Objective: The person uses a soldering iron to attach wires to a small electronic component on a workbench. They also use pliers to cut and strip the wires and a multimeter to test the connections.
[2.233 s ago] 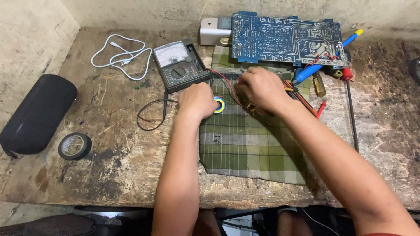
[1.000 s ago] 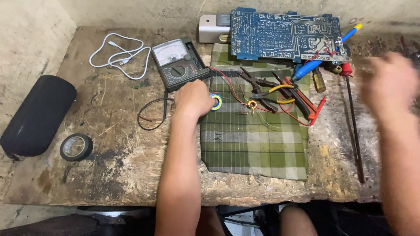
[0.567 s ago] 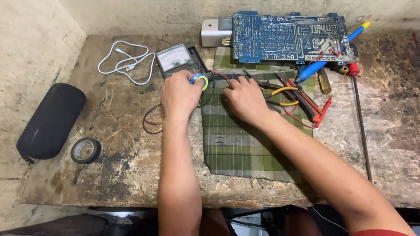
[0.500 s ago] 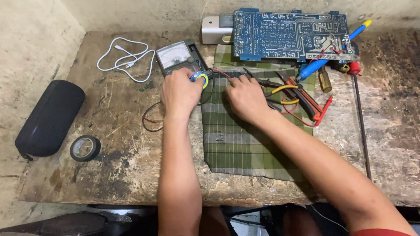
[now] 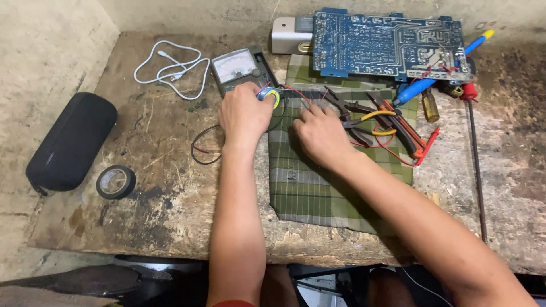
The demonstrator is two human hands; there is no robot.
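Observation:
My left hand (image 5: 244, 115) rests on the lower part of a black analog multimeter (image 5: 239, 66) and grips a small blue and yellow spool (image 5: 268, 95) at its right edge. Thin red and black wires run from there across a green plaid cloth (image 5: 330, 182). My right hand (image 5: 321, 133) lies fingers-down on that cloth, fingertips at the wires, just left of several pliers (image 5: 369, 116) with red, black and yellow handles. What the right fingers pinch is hidden.
A blue circuit board (image 5: 387, 37) lies at the back with a grey box (image 5: 290, 37) to its left. A blue-handled tool (image 5: 432, 82), a red probe (image 5: 427, 145), a long metal rod (image 5: 476, 170), a white cable (image 5: 170, 68), a black case (image 5: 71, 139) and a tape roll (image 5: 115, 182) sit around.
My left hand slid from the cloth's left edge up onto the multimeter with the spool. My right hand swung out to the right, then came back to the cloth beside the pliers.

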